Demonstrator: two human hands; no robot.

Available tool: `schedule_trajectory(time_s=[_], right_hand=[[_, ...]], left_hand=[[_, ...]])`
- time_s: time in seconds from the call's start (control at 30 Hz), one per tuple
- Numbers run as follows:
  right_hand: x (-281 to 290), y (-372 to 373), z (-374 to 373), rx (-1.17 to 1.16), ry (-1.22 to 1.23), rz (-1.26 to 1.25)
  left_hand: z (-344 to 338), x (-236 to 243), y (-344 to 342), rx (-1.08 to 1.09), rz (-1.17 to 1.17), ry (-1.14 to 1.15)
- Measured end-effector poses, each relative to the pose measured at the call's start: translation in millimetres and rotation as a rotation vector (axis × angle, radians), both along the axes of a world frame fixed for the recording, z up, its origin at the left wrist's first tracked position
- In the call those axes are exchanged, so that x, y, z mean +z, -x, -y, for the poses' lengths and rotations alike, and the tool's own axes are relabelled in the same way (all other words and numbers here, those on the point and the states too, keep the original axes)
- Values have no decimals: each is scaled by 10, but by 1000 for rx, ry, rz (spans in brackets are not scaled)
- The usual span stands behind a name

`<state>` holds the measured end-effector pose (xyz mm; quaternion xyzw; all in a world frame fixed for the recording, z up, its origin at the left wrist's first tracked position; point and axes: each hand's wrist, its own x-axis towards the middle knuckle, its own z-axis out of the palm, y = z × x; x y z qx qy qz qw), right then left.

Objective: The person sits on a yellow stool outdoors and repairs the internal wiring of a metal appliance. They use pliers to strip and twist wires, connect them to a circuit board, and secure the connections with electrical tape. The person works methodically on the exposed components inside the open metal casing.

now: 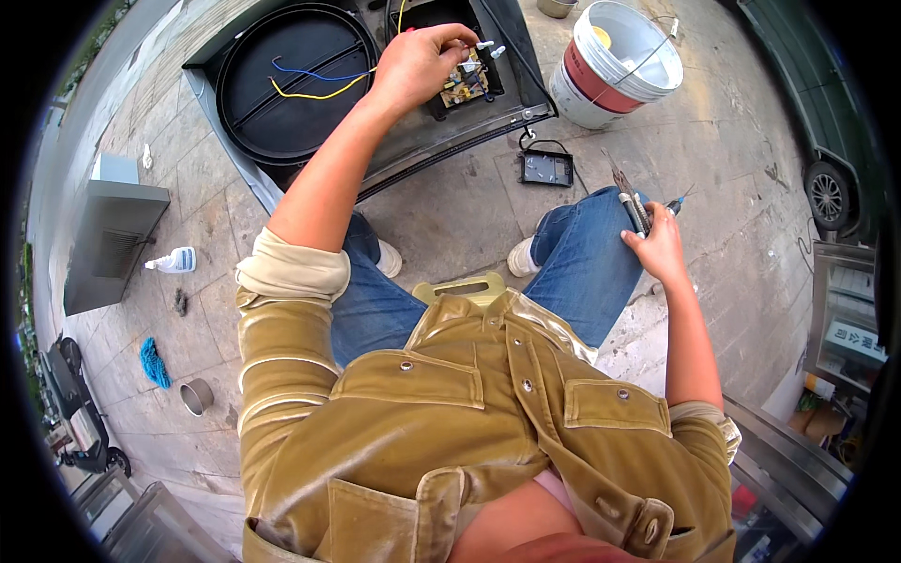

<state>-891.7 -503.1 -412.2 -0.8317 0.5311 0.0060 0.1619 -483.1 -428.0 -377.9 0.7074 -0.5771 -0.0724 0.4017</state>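
My left hand (424,70) reaches over an opened black appliance housing (413,155), its fingers closed beside white wire connectors (496,52). What the fingertips pinch, if anything, is too small to make out. Just under that hand lies a yellowish circuit board (464,86), partly covered by it. Blue and yellow loose wires (324,75) stretch across a round black recess (296,80) to the left. At my right knee, my right hand (657,249) is closed around slim hand tools (633,208) with pointed metal tips; another dark and blue-tipped tool (678,202) sticks out beside the fingers.
A white bucket with a red band (601,70) stands right of the housing. Near its front edge sits a small dark tray of small parts (547,169). Leftward are a grey metal box (117,244), spray bottle (174,261), blue cloth (154,363) and metal cup (196,397).
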Motion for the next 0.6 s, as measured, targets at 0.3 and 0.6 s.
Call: schedule_trajectory(time_s=[0.3,0.6], right_hand=[[1024,-1050,-354,124,-987,1212],[515,-2180,26,87,-1128,979]], left_hand=[[-41,-139,76,64,97,166],[37,-172,124,111,-9,287]])
